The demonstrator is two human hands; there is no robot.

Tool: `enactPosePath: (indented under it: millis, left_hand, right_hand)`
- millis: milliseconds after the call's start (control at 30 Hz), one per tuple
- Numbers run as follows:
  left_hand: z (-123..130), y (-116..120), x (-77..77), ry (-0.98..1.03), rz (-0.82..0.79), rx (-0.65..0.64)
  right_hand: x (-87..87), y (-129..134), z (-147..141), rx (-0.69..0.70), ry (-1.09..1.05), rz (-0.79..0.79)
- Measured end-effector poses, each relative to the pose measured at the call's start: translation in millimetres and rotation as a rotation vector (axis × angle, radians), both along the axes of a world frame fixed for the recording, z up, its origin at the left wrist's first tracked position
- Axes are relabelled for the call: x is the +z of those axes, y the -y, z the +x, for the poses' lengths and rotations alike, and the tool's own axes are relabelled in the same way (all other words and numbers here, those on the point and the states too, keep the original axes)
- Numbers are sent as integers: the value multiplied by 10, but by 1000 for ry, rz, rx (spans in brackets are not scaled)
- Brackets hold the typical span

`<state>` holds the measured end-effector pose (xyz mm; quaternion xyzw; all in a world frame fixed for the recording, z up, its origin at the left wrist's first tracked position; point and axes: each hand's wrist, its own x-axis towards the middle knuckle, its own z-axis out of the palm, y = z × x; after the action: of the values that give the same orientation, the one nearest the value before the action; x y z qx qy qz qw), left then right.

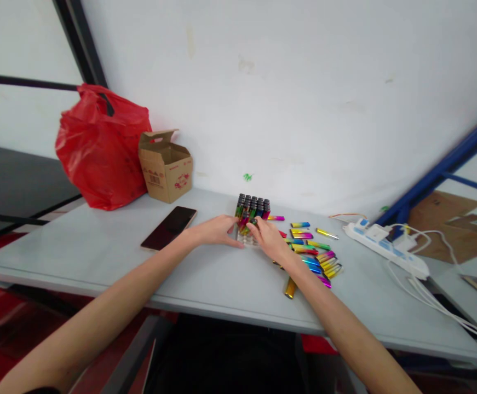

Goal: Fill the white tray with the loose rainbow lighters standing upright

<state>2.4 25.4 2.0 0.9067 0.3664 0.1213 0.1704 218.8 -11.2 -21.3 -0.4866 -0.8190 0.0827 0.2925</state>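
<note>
Gripping a slim black-topped lighter (253,221) between thumb and fingers, the right hand (269,238) is over a small white celled tray (246,240); the left hand (218,230) curves at the tray's left edge, thumb spread, its grip not determinable. Black-topped multicoloured lighters (254,204) stand upright in rows at the far end. Slim shiny multicoloured pieces (311,262) lie loose rightward, short of a white plastic power strip (386,249); leftward are a black-screened phone (170,227), brown cardboard box (166,174) and red plastic bag (102,150).
</note>
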Motion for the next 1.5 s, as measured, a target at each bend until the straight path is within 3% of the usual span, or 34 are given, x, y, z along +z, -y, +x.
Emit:
enactPosePath:
  millis: [167, 333, 667, 833, 1000, 1067, 1267, 1367, 1500]
  left_hand:
    - [-5, -29, -19, 20, -16, -20]
    - [-11, -66, -61, 11, 10, -16]
    - [-11, -67, -44, -11, 4, 3]
    - [10, -56, -8, -27, -21, 29]
    - [28, -34, 30, -44, -19, 53]
    - [33, -23, 43, -50, -22, 66]
    - [36, -15, 54, -67, -28, 73]
    - [32, -25, 44, -77, -24, 73]
    - [29, -32, 37, -80, -25, 63]
  right_hand:
    - [9, -8, -43, 59, 64, 42]
    - [24, -34, -60, -18, 182, 118]
    - [57, -33, -52, -23, 327, 158]
    - [129, -127, 265, 63, 256, 188]
    - [3, -387, 821, -151, 166, 156]
    - [-57, -467, 968, -151, 183, 93]
    - [-39, -500, 1005, -154, 317, -39]
    - [-30, -474, 974, -201, 252, -17]
    - [-43, -471, 980, -223, -105, 4]
